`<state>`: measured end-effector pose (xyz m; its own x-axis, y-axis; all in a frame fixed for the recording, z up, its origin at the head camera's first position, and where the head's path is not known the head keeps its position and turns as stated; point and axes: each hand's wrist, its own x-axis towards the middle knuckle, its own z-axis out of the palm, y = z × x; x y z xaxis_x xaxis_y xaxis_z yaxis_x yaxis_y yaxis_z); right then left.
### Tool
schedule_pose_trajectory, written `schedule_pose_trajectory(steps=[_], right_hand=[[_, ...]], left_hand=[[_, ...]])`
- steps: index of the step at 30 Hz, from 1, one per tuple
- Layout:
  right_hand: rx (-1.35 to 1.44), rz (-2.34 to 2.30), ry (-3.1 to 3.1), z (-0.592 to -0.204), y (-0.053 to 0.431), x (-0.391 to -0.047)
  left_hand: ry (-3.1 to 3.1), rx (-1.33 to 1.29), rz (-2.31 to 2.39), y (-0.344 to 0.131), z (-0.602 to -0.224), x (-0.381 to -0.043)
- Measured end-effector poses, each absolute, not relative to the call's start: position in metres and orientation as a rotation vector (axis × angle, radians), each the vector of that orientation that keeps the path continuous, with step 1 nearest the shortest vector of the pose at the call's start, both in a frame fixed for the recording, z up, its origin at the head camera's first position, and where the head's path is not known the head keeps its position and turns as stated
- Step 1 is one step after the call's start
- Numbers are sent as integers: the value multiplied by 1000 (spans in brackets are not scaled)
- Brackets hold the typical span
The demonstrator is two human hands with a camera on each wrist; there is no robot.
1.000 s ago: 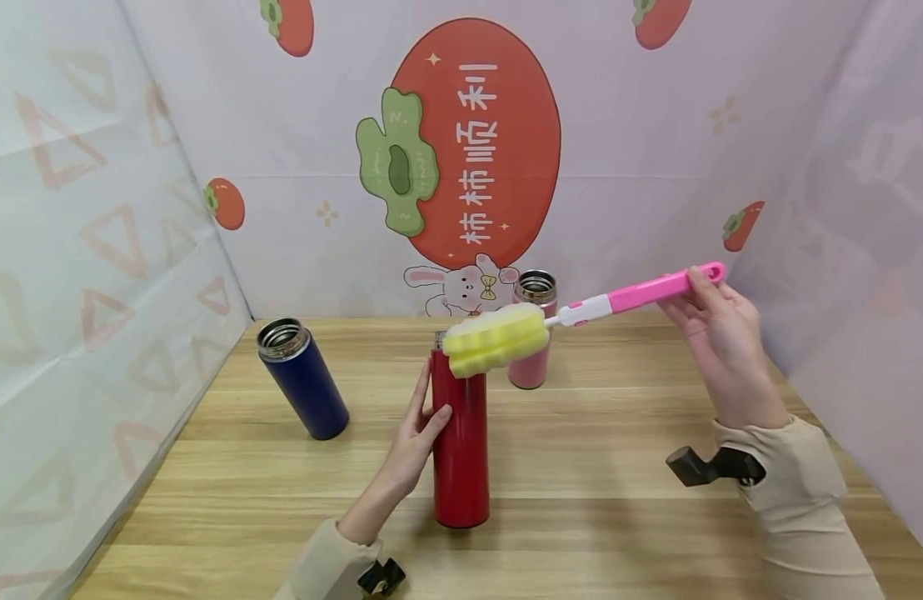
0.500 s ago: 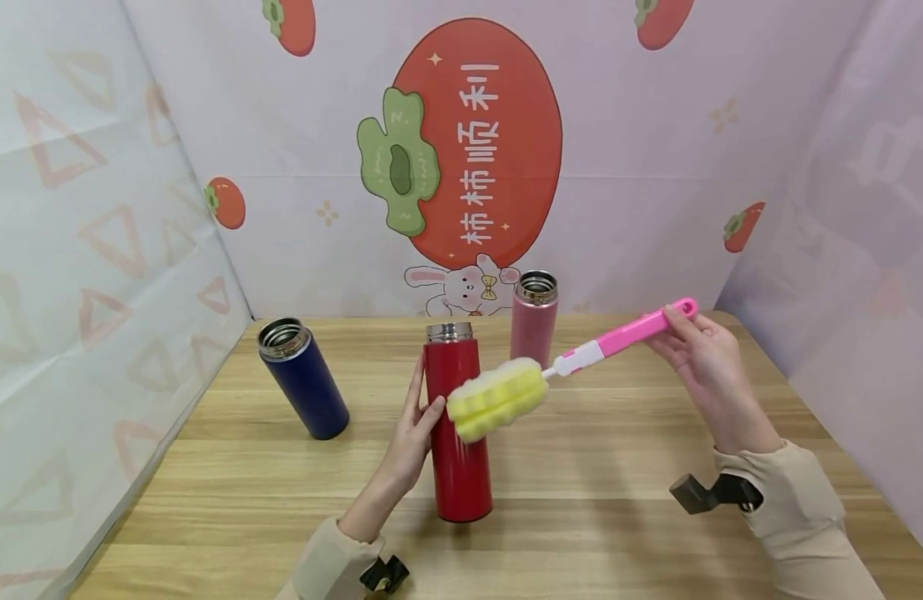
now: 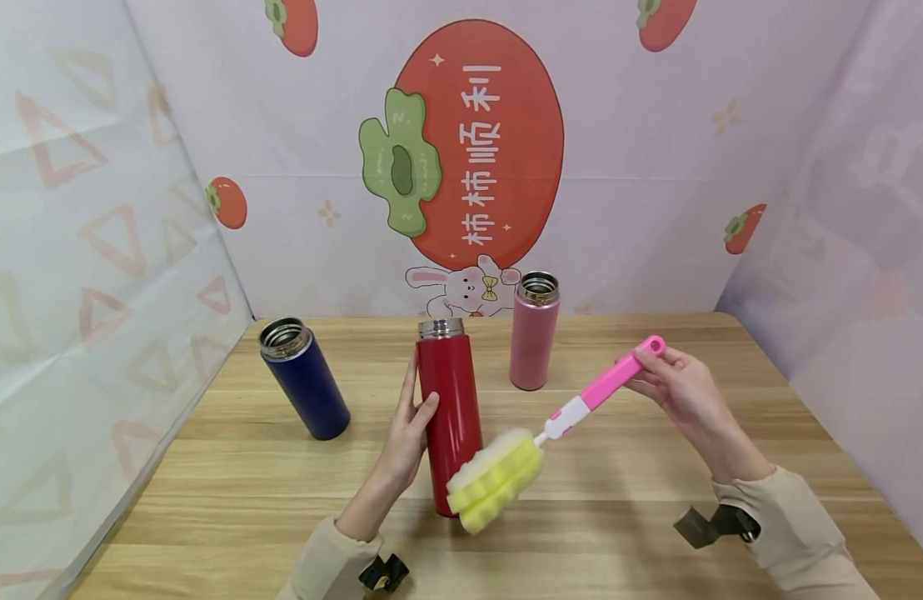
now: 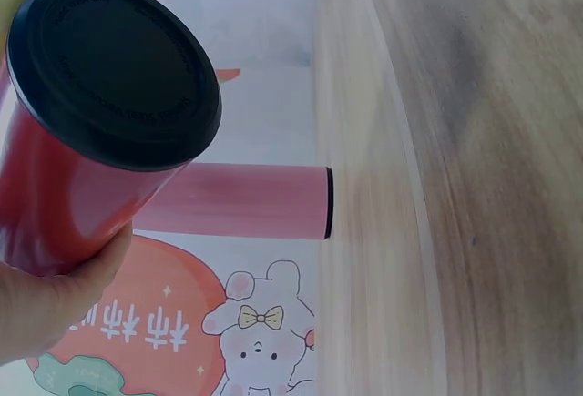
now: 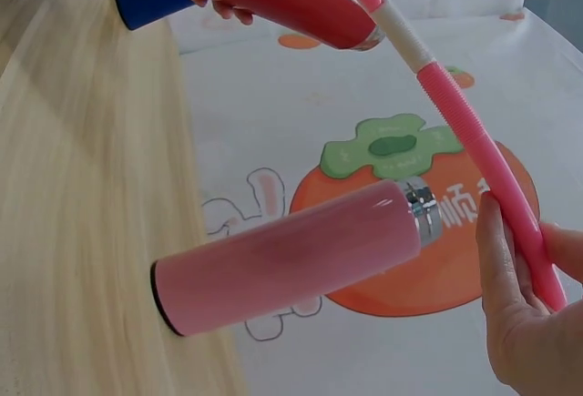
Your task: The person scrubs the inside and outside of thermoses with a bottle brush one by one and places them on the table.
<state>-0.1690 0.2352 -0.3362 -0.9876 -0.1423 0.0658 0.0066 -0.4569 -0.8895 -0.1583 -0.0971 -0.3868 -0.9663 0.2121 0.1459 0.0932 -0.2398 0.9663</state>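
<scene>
In the head view my left hand (image 3: 403,446) grips a tall red thermos bottle (image 3: 452,392) by its side. The bottle has a lidless steel mouth and leans with its top to the left. Its black base (image 4: 114,73) faces the left wrist camera, raised off the table. Between the thumb and fingers of my right hand (image 3: 690,400) is the pink end of a bottle brush (image 3: 607,383). The brush slants down to the left. Its yellow and white sponge head (image 3: 499,479) overlaps the lower part of the red bottle in the head view.
A dark blue bottle (image 3: 307,383) stands lidless at the left of the wooden table (image 3: 596,542). Farther back, a pink bottle (image 3: 534,333), also lidless, stands between the red bottle and the brush handle. A printed cloth (image 3: 626,167) rises behind the table.
The brush has come down from the red bottle's mouth to its lower part, its handle now steeper. My right hand has moved down and left. The red bottle has tilted left and shifted slightly up.
</scene>
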Motion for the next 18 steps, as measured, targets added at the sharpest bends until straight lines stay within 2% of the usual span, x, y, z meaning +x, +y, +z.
schedule_pose_trajectory(steps=[8,18], right_hand=[[-264,-2636,1601,-333,230,-168],[-104,-2892,1421,-310,232,-179]], left_hand=[[1859,387,2374,-98,-386,-157],[1798,422,2357,-98,-389,-154]])
